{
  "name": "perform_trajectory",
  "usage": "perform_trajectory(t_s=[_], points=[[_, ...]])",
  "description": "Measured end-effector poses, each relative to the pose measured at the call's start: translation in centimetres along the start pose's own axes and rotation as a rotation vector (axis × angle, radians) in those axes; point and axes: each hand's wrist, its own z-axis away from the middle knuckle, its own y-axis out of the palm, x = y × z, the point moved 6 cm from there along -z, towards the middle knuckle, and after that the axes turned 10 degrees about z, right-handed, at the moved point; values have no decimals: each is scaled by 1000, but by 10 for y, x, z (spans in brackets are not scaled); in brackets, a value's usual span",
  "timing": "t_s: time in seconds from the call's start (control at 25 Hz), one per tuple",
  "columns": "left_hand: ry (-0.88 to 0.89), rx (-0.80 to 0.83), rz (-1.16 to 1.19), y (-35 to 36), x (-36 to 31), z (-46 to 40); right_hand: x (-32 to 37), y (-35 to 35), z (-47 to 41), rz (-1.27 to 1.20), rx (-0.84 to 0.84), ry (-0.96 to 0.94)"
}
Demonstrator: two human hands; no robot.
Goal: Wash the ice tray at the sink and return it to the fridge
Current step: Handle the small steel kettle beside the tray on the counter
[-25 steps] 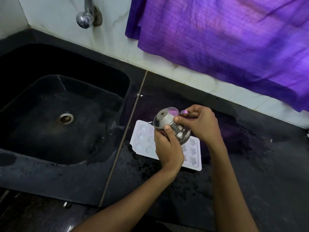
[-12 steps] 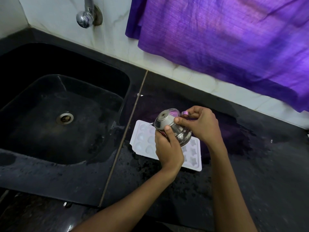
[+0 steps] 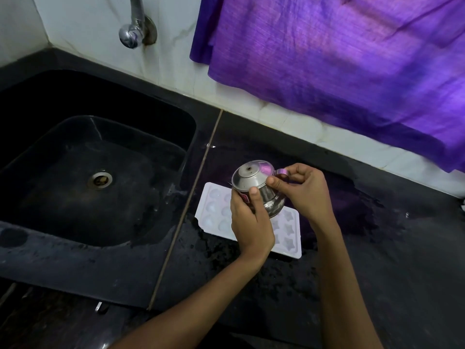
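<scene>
Both hands were closed on a small steel jug (image 3: 254, 187), held tilted above the ice tray (image 3: 286, 230). Left hand (image 3: 250, 222) was wrapped around the body, thumb up the side; right hand (image 3: 305, 191) was pinched at the handle. White tray was seen flat on the wet black counter (image 3: 377, 260), just right of the sink (image 3: 83, 172). Purple cloth (image 3: 339, 66) was noted on the wall behind.
</scene>
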Motion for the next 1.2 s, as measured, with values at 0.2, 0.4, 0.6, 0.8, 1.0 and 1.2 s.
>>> perform_trajectory(t_s=[0.2, 0.4, 0.6, 0.8, 1.0, 1.2], points=[[20, -23, -2, -4, -4, 10, 1, -3, 7, -16, 0, -2], [-61, -46, 39, -7, 2, 22, 11, -2, 13, 155, 20, -49], [-145, -62, 50, -9, 12, 26, 13, 3, 14, 265, 36, -73], [-164, -72, 37, -9, 13, 25, 13, 5, 12, 286, 46, -75], [-149, -73, 44, -8, 12, 25, 12, 4, 12, 275, 44, -70], [-127, -69, 48, -7, 12, 25, 12, 3, 12, 254, 49, -71]])
